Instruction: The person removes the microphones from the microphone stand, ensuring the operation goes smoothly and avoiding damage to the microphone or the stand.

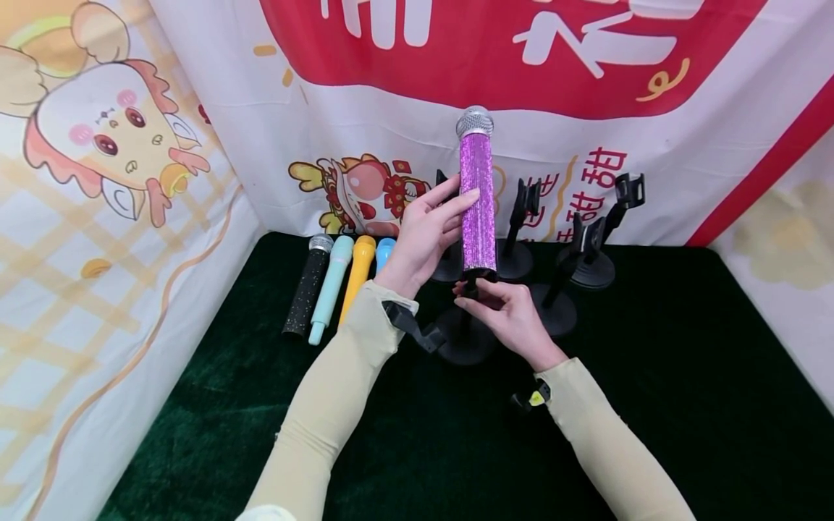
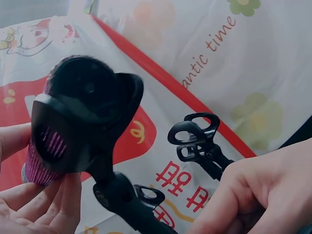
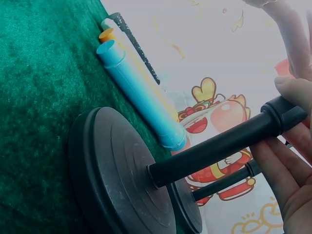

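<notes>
A purple glittery microphone (image 1: 478, 202) with a silver mesh head stands nearly upright at the middle of the head view. My left hand (image 1: 420, 235) grips its body from the left, fingers lying across the front. In the left wrist view, the black clip (image 2: 124, 100) of a microphone stand curves around the microphone's lower end. Below it, my right hand (image 1: 511, 315) pinches the top of that stand's black pole (image 3: 209, 146). The stand's round base (image 3: 122, 175) rests on the green cloth.
Several more black stands (image 1: 554, 311) with clips are grouped behind and to the right. Left of the hands lie a black speckled microphone (image 1: 306, 289), a mint one (image 1: 331, 282), a yellow one (image 1: 360, 271) and a blue one (image 3: 141, 97). A printed curtain (image 1: 241, 166) backs the green table (image 1: 417, 449).
</notes>
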Available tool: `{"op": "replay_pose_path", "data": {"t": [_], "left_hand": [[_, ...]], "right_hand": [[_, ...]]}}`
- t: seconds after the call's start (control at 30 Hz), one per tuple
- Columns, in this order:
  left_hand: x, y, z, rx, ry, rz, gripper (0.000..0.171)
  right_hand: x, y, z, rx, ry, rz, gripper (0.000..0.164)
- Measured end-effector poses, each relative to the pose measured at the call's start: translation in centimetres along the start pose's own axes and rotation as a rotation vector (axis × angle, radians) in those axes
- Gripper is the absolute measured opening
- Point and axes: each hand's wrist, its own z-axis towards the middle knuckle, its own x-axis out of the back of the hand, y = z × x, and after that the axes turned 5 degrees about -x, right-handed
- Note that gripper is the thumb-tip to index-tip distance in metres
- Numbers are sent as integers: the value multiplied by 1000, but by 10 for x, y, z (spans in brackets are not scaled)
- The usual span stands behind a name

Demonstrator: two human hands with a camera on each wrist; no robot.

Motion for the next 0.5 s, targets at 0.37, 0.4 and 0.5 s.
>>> {"op": "replay_pose_path", "data": {"t": [0.37, 0.4, 0.5], "left_hand": [[-1, -1, -9, -6, -32, 71, 54], [-1, 0, -10, -4, -45, 76, 55], [1, 2, -12, -1, -79, 91, 57]], "right_hand": [[0, 8, 0, 30, -7, 32, 22], [0, 8, 0, 28, -8, 32, 22], [0, 8, 0, 33, -11, 38, 22]]}}
